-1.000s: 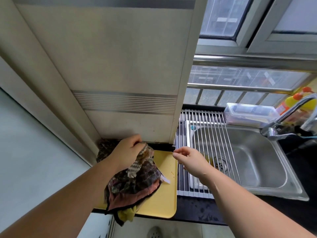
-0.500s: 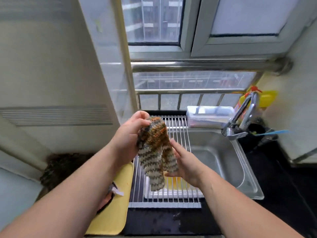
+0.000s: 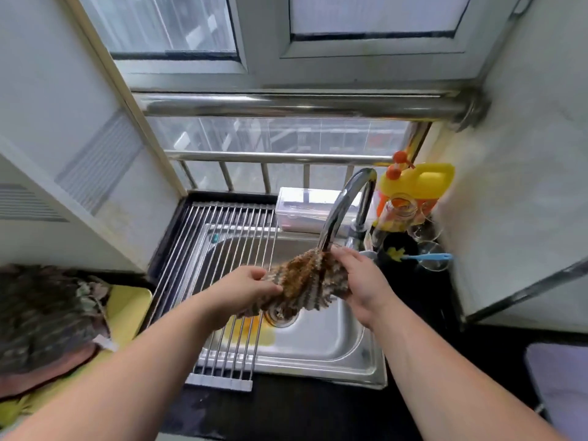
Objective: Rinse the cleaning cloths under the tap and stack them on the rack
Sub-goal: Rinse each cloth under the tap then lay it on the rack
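The cloth [image 3: 302, 281] is a knitted, striped brown-and-cream piece, held bunched between both hands directly under the tap [image 3: 343, 211] spout and above the sink [image 3: 318, 342] drain. The left hand [image 3: 245, 289] pinches its left end with curled fingers. The right hand [image 3: 359, 281] holds the right end, fingers wrapped over the top edge. Neither hand has anything else in it.

The cloth looks soft and limp: it sags and folds between the hands and a fringe hangs off the lower edge. Dry it should be light, but open knit soaks up water, so expect it to grow heavier, stretch and drip. It is not fragile or slippery. A grip at both ends, as now, suits rubbing and wringing. For carrying, a gathered handful through the middle would stop it stretching.

Whether water is running from the spout is hard to tell, as the stream would be hidden behind the cloth.

The rack [image 3: 222, 275], of steel rods, lies across the left half of the sink, bare on top. More cloths [image 3: 47, 313] wait in a pile on a yellow tray [image 3: 130, 313] on the table [image 3: 286, 409], well left of the sink.
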